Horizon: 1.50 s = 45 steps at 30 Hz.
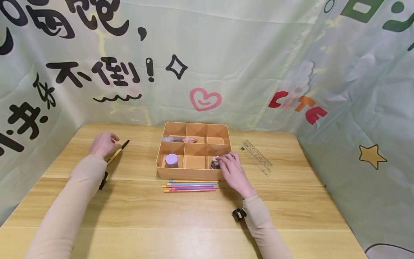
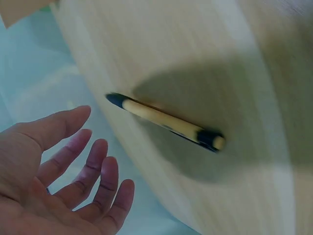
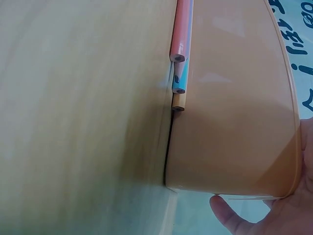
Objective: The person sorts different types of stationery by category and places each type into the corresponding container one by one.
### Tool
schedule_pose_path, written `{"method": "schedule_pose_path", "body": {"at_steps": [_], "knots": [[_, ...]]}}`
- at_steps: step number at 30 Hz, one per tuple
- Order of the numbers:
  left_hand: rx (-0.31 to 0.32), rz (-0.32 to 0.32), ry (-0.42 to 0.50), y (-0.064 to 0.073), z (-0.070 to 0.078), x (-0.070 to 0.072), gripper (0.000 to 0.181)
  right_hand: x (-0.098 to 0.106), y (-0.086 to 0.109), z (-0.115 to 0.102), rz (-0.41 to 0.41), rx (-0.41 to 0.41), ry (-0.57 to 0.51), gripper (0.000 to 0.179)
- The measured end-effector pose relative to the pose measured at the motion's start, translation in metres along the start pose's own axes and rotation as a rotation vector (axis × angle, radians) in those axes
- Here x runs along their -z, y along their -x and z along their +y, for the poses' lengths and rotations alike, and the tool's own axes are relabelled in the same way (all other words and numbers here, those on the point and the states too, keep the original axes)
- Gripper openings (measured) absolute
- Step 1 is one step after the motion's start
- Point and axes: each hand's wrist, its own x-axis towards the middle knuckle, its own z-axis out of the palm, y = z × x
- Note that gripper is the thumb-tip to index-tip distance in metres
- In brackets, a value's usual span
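Note:
My left hand [image 1: 104, 144] hovers at the table's left, fingers loosely bent and holding nothing. Beside it is a yellow pen with black ends [image 2: 166, 119], apart from the fingers in the left wrist view. My right hand [image 1: 233, 172] reaches over the front right corner of an orange organizer box [image 1: 189, 174]. Its fingertips are at a small dark object [image 1: 214, 163] in the front right compartment; I cannot tell whether they grip it. In the right wrist view the box's front wall [image 3: 230, 122] hides most of those fingers, while one fingertip [image 3: 220, 204] shows outside the box.
A lilac-lidded jar [image 1: 171, 160] stands in the front left compartment. Pens [image 1: 178, 139] lie across the back compartments. Several colored pencils [image 1: 191, 185] lie along the box's front. A clear ruler [image 1: 257, 156] is to its right. Printed cloth [image 1: 245, 72] hangs behind the table.

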Motion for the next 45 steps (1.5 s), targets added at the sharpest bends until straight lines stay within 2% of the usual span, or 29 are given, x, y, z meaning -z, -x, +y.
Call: {"method": "schedule_pose_path", "body": {"at_steps": [10, 16, 21, 32, 45], "knots": [[0.095, -0.063, -0.057, 0.008, -0.023, 0.001, 0.049, -0.001, 0.000, 0.001, 0.002, -0.001, 0.002, 0.025], [0.113, -0.144, -0.093, 0.012, -0.028, 0.002, 0.057, -0.001, 0.000, 0.001, 0.005, 0.005, 0.006, 0.025], [0.122, -0.189, -0.082, 0.012, -0.029, 0.003, 0.058, -0.001, 0.000, 0.001, 0.010, 0.014, 0.000, 0.025], [0.122, -0.173, -0.028, 0.010, -0.030, -0.001, 0.054, -0.001, 0.000, 0.002, 0.013, 0.044, 0.015, 0.025], [0.113, -0.190, -0.044, 0.008, -0.027, -0.005, 0.047, 0.000, 0.000, -0.001, -0.002, 0.018, 0.003, 0.026]]}}
